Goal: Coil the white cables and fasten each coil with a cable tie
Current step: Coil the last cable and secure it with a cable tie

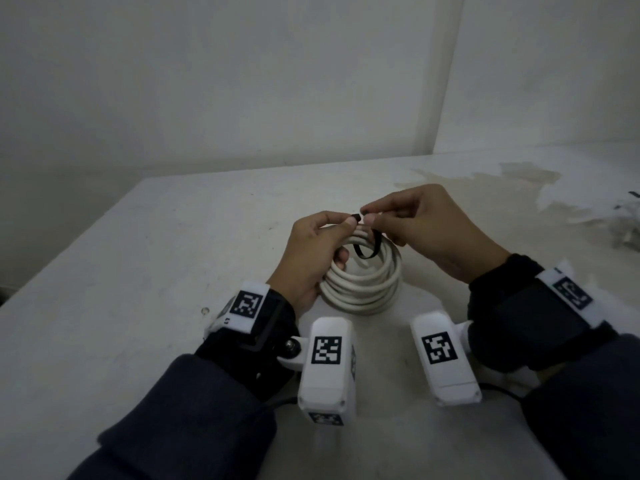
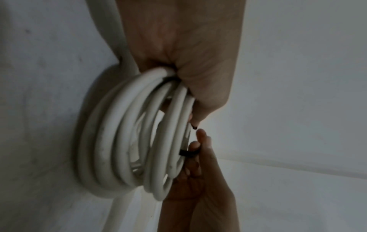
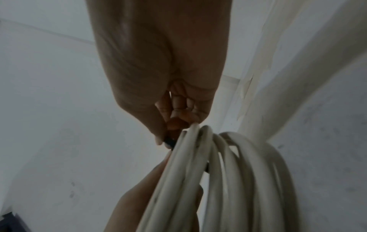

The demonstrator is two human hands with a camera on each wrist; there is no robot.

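Observation:
A coil of white cable [image 1: 363,285] stands on the white table [image 1: 173,271], with several loops. My left hand [image 1: 332,233] grips the coil's far left side with curled fingers, and its thumb and forefinger pinch one end of a black cable tie [image 1: 367,252]. The tie loops under the coil's top strands. My right hand [image 1: 377,220] pinches the tie's other end just above the coil, and the two ends almost meet. In the left wrist view the coil [image 2: 135,141] hangs from my left hand [image 2: 178,55], and the tie [image 2: 187,153] crosses to the right hand's fingers [image 2: 195,146]. In the right wrist view the right hand [image 3: 163,70] pinches the tie [image 3: 168,142] beside the coil [image 3: 228,180].
A blurred pile of white items with dark bits [image 1: 627,223] lies at the table's far right edge. A brownish stain [image 1: 502,181] marks the tabletop behind my right hand. Walls close off the back and right, and the table's edge runs down the left side.

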